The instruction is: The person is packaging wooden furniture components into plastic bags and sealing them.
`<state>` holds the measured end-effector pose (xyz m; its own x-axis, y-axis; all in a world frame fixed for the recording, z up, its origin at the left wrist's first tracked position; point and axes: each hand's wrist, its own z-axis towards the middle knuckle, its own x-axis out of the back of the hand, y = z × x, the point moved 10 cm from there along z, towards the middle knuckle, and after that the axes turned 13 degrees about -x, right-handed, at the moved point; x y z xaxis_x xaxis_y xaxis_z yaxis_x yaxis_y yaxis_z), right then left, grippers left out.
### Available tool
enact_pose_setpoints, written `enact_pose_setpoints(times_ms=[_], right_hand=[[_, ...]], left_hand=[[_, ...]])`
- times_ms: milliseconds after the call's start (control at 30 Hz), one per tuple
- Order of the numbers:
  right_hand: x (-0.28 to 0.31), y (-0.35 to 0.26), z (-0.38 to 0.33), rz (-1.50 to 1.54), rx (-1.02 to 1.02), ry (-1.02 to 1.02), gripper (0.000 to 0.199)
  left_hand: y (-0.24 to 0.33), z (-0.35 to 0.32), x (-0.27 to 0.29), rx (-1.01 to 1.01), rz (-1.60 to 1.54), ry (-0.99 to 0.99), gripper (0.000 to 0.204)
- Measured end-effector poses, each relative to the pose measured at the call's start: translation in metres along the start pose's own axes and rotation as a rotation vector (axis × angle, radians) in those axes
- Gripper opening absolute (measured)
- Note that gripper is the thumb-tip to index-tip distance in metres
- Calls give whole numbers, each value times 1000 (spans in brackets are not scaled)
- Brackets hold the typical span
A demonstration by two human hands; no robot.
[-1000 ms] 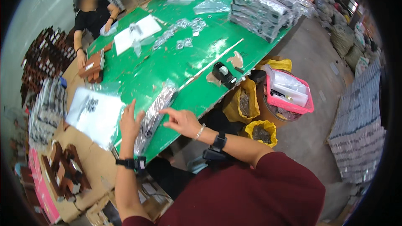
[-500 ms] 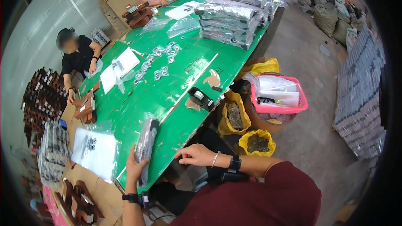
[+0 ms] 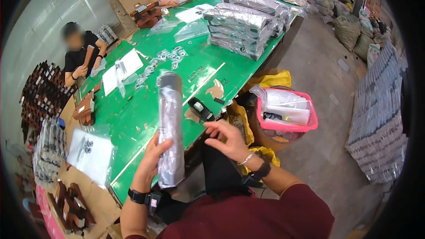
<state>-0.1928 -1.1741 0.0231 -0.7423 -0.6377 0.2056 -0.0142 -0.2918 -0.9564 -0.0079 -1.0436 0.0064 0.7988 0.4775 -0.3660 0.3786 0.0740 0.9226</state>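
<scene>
While the left hand (image 3: 152,156) grasps a long, silvery, plastic-wrapped package (image 3: 170,119), the right hand (image 3: 231,141) — free, half-open — hovers nearby.

Cannot make out contents of silver-wrapped package (image 3: 171,119) beneath glare; see fingers of left hand (image 3: 152,155) only partly, rest hidden behind it. Find lower yellow sack (image 3: 273,156) partly covered by right wrist (image 3: 253,161). Cannot tell contents of clear packets (image 3: 164,55), too small. Note maroon shirt (image 3: 261,217) cut off by lower edge
</scene>
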Motion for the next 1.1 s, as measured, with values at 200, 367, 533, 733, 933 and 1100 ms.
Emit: enact_pose_setpoints(times_ms=[200,367,533,733,933,1100], right_hand=[[55,-102,1,-805,430,177,75],[61,-13,14,-596,132,-139,94],[62,9,44,-749,203,94,83],[134,43,133,-590,95,395,73],[168,142,213,-907,-77,482,69],[118,153,235,-1154,182,382,58]], left_hand=[[53,18,-113,-746,1599,-581,80],[41,44,-165,-1047,1681,-810,73],[56,87,-183,-1166,1732,-792,78],[117,97,-173,-1211,1582,-371,80],[63,85,-41,-790,1522,-277,72],[29,5,83,-472,1473,-33,63]])
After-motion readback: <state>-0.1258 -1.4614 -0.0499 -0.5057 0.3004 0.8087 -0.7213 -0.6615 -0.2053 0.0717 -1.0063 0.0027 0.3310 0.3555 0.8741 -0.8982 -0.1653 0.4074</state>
